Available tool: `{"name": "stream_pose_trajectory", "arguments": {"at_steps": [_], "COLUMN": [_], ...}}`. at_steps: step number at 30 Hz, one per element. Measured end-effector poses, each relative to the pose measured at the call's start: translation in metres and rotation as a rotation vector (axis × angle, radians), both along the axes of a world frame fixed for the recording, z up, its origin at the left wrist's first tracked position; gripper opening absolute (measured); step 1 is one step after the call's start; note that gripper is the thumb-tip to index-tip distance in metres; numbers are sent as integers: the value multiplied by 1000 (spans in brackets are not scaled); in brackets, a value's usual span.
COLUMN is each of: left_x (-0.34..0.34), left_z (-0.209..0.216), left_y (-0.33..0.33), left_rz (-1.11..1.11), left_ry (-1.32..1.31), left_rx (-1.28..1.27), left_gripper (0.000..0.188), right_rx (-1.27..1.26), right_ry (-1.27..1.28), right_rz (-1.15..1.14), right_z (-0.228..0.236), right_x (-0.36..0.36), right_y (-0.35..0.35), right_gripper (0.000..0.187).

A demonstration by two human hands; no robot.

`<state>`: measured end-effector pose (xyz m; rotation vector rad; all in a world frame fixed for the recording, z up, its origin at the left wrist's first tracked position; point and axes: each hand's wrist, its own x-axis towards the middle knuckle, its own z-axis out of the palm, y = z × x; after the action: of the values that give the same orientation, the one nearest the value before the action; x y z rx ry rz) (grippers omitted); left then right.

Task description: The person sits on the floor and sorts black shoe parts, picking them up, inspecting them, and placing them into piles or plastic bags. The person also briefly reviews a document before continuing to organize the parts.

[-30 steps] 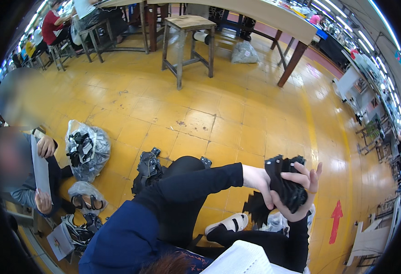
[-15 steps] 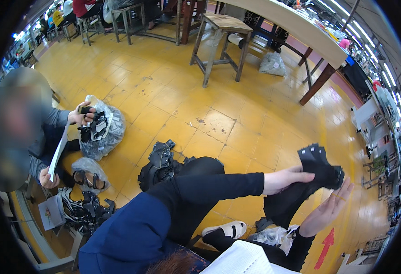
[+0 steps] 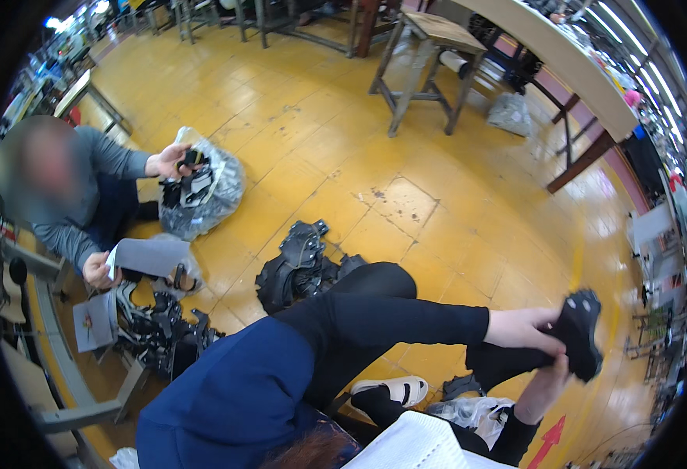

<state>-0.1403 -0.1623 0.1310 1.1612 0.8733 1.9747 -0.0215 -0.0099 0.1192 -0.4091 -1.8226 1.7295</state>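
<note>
Out to the right, above my black-clad knee, both hands grip a stack of black, flat cut pieces (image 3: 581, 338). My left hand (image 3: 521, 328) is closed on the stack's near side, its arm stretched across my body. Below it, my right hand (image 3: 545, 384) has its fingers closed at the lower edge of the same stack, close to the left fingers. Small pale spots show on the upper end of the pieces. Their exact material cannot be made out. Beneath my arms sits a clear plastic bag (image 3: 476, 413), with a grey-black piece (image 3: 462, 386) beside it.
A heap of black pieces (image 3: 300, 270) lies on the yellow floor beyond my knee. At left, a seated co-worker holds a grey-white sheet (image 3: 152, 256) by a filled plastic bag (image 3: 202, 199). More black pieces (image 3: 167, 336) lie nearer. A wooden stool (image 3: 437, 30) and long table (image 3: 566, 59) stand ahead.
My right hand, earlier spread open beside the stack, has closed on its lower edge. The stack has turned more upright. The co-worker's sheet has swung out flatter. The view has shifted left.
</note>
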Motion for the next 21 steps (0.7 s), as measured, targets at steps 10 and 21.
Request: {"name": "stream_pose_trajectory", "arguments": {"at_steps": [10,21], "left_x": [-7,-26], "left_z": [-15,-44], "left_y": [-7,40], "left_rz": [12,487], "left_ry": [808,160], "left_rx": [-424,-307], "left_gripper": [52,39], "right_rx": [478,645], "right_ry": [11,-12], "right_rz": [338,226], "right_z": [46,56], "right_x": [-4,-6], "right_y": [-8,6], "right_gripper": [58,64]}}
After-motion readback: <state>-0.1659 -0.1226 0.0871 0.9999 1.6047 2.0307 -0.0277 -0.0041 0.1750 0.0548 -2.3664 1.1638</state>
